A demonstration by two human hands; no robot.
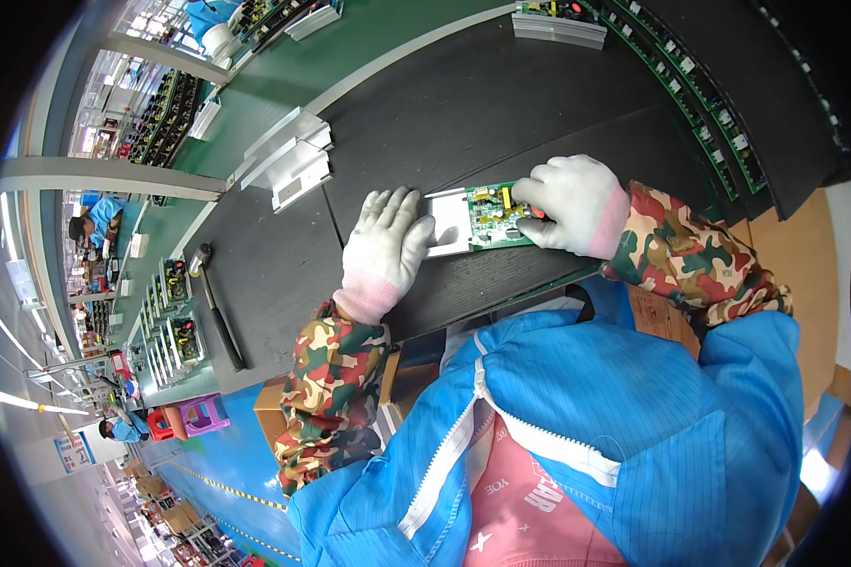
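In front of me, a green circuit board (497,219) with yellow and red parts lies over the right part of a flat silver metal bracket (446,223), whose left part is bare. My left hand (384,241), in a white glove with a pink cuff, is closed against the bracket's left end, thumb at its edge. At the opposite end, my gloved right hand (581,206) has its fingers curled round the board's right edge. That edge is hidden under the hand, so I cannot tell whether the bracket is gripped there too.
Empty silver brackets (293,161) stand on the black work surface (416,104) at the upper left. A hammer (219,307) lies at its left edge. Rows of circuit boards (690,90) line the far right. Beyond the green line, co-workers (101,227) are visible at left.
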